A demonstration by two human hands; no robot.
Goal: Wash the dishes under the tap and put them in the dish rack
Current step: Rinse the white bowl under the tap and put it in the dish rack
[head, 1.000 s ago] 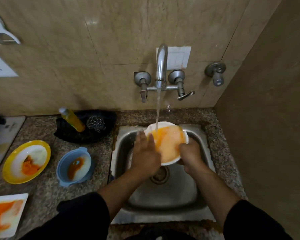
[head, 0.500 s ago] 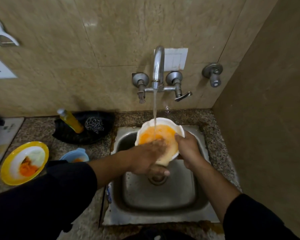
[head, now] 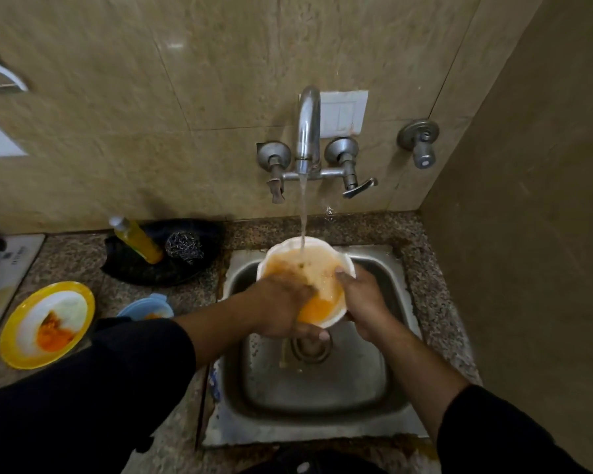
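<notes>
A white scalloped plate [head: 319,268] smeared with orange residue is held tilted over the steel sink [head: 322,388]. Water runs from the tap [head: 308,124] onto its upper part. My right hand [head: 363,302] grips the plate's right rim, thumb on the inside. My left hand [head: 281,307] lies across the plate's lower left, its fingers blurred as they rub the wet surface and its thumb showing below the rim. No dish rack is in view.
On the granite counter to the left are a yellow plate [head: 83,294] with orange residue, a blue bowl [head: 144,304] half hidden by my left sleeve, and a black tray [head: 158,273] holding a soap bottle [head: 137,239] and steel scrubber [head: 184,248]. A wall closes the right side.
My left arm has swung across the counter, covering the blue bowl. The left hand went from lying flat on the plate to rubbing inside it, and the orange residue is more diluted.
</notes>
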